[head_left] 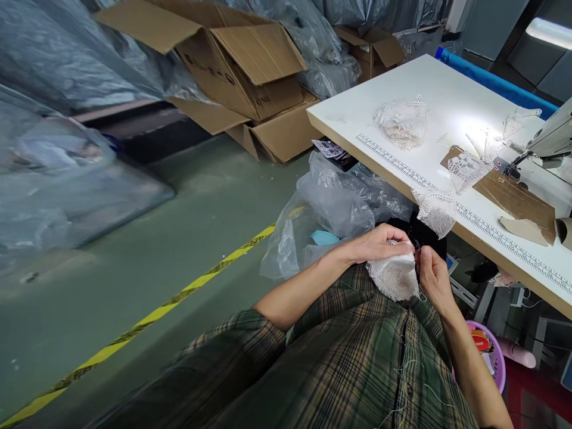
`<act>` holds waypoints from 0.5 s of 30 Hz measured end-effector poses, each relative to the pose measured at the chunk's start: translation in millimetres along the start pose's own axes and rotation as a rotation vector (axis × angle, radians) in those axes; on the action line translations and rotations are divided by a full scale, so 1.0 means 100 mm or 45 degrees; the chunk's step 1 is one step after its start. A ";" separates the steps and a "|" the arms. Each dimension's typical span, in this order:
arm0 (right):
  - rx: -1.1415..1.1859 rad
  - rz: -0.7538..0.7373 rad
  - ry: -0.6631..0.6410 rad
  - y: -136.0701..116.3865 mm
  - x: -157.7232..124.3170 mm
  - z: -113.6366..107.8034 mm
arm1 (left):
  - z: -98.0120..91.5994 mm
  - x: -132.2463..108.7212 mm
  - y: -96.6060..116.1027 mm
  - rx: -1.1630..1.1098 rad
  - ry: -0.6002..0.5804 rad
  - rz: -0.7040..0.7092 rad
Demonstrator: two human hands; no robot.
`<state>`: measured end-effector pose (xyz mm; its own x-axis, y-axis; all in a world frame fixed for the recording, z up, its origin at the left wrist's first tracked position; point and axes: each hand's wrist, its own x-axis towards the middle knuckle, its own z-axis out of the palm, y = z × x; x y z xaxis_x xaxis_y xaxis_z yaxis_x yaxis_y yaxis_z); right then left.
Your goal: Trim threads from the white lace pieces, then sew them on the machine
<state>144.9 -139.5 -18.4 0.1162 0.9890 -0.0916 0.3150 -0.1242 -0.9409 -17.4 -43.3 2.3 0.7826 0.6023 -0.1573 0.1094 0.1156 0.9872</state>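
Plaid shirt (357, 357), loose threads on its front: lies nearest. White lace piece (395, 277), one: sits over the lap, short of the white table (433, 77). Left hand (388, 243): grips the piece from above. Right hand (433, 274): fingers curl narrow at its edge; whether they pinch lace, thread or a small tool, cannot tell. Step in hand, as judged: close fingertip work at that edge. Next move: seems to call for firm left support, fine right-hand control.

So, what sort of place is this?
Probably a garment workshop: a sewing machine stands on a table with printed rulers, white lace pieces lie on that table, and open cardboard boxes sit beyond.
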 end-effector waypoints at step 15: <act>-0.017 0.027 0.676 0.09 0.19 -0.18 | 0.08 -0.02 -0.68 1.200 0.056 0.354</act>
<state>167.2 -123.8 -22.8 0.5825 0.8097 0.0704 0.3193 -0.1483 -0.9360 -21.6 -58.1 -64.3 0.8332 0.5435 0.1019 0.3835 -0.7008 0.6015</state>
